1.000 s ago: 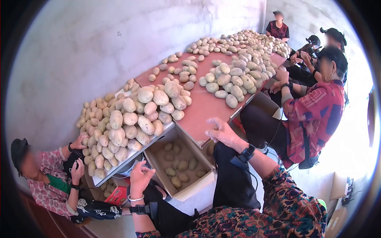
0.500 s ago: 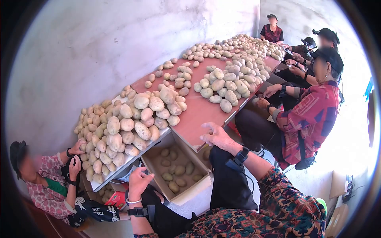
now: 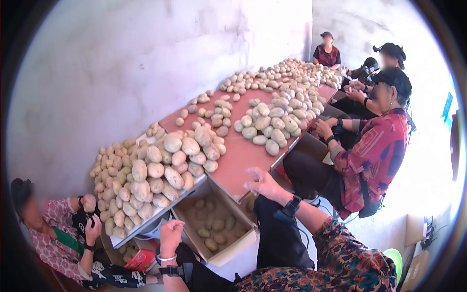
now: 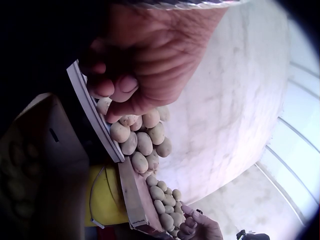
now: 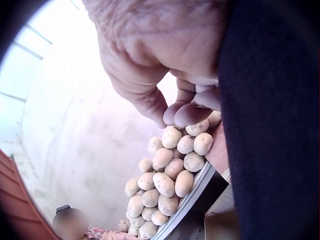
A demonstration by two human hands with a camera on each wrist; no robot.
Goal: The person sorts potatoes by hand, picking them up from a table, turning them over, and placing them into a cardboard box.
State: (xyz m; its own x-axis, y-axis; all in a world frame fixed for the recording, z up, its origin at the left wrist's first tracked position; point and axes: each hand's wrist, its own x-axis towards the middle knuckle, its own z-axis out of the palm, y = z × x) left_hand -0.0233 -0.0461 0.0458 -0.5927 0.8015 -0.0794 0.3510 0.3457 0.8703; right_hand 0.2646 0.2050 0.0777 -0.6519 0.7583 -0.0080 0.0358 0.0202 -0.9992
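Note:
My left hand (image 3: 171, 237) is raised beside the open cardboard box (image 3: 221, 263), its fingers loosely curled and nothing in them. In the left wrist view the thumb (image 4: 125, 86) lies close to the bent fingers. Over my knee, near the corner of the red tabletop (image 3: 238, 163), hangs my right hand (image 3: 266, 186), also with nothing in it. Its thumb and fingertips (image 5: 192, 115) come close together in the right wrist view. Several potatoes (image 3: 219, 225) lie on the floor of the box. A big heap of potatoes (image 3: 155, 170) covers the near end of the table.
More potatoes (image 3: 277, 119) are piled farther along the table. On the left sits a person (image 3: 63, 238) with hands at the heap's edge; another in a red patterned shirt (image 3: 374, 155) sits to the right, with others beyond. A red carton (image 3: 141, 259) stands below the tabletop.
The head view has shifted, so the table sits lower and farther left. My left fingers have drawn in from a more spread pose. The person on the left has lifted a hand off the heap.

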